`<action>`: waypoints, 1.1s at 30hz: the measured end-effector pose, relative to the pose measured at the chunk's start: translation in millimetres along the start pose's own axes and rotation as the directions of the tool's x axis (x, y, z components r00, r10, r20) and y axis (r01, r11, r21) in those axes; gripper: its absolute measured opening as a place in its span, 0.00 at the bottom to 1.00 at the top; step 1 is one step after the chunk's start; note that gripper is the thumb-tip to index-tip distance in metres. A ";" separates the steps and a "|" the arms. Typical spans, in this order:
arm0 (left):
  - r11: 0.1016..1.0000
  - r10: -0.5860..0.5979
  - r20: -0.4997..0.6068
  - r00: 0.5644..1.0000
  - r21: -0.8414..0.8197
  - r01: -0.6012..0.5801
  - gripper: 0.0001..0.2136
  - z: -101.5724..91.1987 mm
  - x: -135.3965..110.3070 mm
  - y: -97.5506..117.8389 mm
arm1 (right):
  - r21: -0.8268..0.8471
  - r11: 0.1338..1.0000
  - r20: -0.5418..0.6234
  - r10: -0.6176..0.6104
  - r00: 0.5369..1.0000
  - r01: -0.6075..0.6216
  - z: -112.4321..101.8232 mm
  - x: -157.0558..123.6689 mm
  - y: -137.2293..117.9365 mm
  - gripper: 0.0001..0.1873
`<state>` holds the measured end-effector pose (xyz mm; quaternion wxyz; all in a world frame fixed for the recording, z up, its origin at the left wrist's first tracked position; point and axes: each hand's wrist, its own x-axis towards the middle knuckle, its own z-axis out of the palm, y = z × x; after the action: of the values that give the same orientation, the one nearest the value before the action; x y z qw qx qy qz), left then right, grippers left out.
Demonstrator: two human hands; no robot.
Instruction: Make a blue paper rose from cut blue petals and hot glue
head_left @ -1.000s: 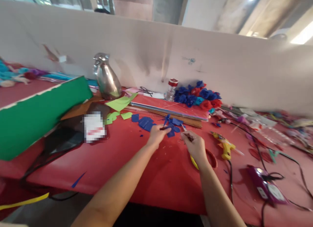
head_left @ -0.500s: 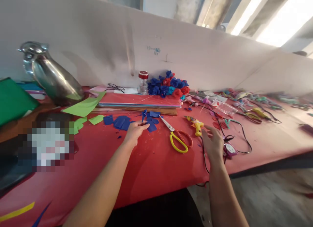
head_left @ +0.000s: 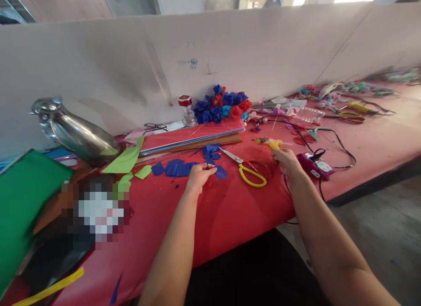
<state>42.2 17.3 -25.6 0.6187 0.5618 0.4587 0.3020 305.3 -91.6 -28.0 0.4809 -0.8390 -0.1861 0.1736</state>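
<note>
My left hand (head_left: 200, 176) is in a pinch over the blue paper cutouts (head_left: 175, 167). A small piece of blue paper was between its fingertips a moment ago; against the blue behind, it is hard to make out now. My right hand (head_left: 287, 160) is closed around the handle of a yellow hot glue gun (head_left: 270, 143), its nozzle pointing left. Between the hands lie scissors (head_left: 252, 176) with one yellow and one red handle, blades towards the blue pieces.
Behind stand a bunch of blue and red paper flowers (head_left: 226, 105), a red-lidded jar (head_left: 187, 110) and a stack of coloured sheets (head_left: 194, 137). A metal jug (head_left: 77, 132) and green paper (head_left: 126, 159) are at left. Cords run around a purple box (head_left: 317, 166) at right.
My right hand has gone from open beside the glue gun to closed on it, and the gun has turned. My left hand stays pinched. The camera view has shifted and tilted.
</note>
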 end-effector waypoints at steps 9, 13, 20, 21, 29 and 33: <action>0.991 0.013 -0.028 1.000 0.132 -0.009 0.03 -5.4 0.8 -3.2 | 0.693 0.696 0.462 -0.228 0.857 -0.187 -2.2 -83.2 -6.9 0.17; 0.991 0.029 -0.043 0.999 0.132 -0.023 0.03 -6.9 -0.4 -6.9 | 0.662 0.712 0.493 -0.182 0.851 -0.232 -9.9 -113.6 -0.6 0.20; 0.982 0.104 -0.071 0.992 0.162 -0.092 0.03 -5.9 -8.0 -18.8 | 0.417 0.900 0.613 -0.177 0.770 -0.125 -21.8 -146.0 1.6 0.22; 0.978 0.125 -0.063 0.990 0.175 -0.113 0.02 -5.8 -8.7 -21.0 | 0.366 0.926 0.625 -0.167 0.763 -0.097 -19.6 -149.2 3.1 0.24; 0.912 0.261 -0.013 0.965 0.330 -0.242 0.04 -7.3 0.1 -36.9 | 0.113 0.968 0.533 -0.250 0.808 0.224 15.5 -157.2 17.1 0.23; 0.902 0.269 -0.008 0.963 0.354 -0.249 0.04 -7.4 3.9 -41.1 | 0.013 0.935 0.487 -0.315 0.815 0.354 22.7 -155.5 15.1 0.23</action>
<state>31.2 16.2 -66.1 0.4501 0.7098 0.4437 0.3109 161.4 -156.3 -34.6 0.4090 -0.7416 -0.4507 0.2821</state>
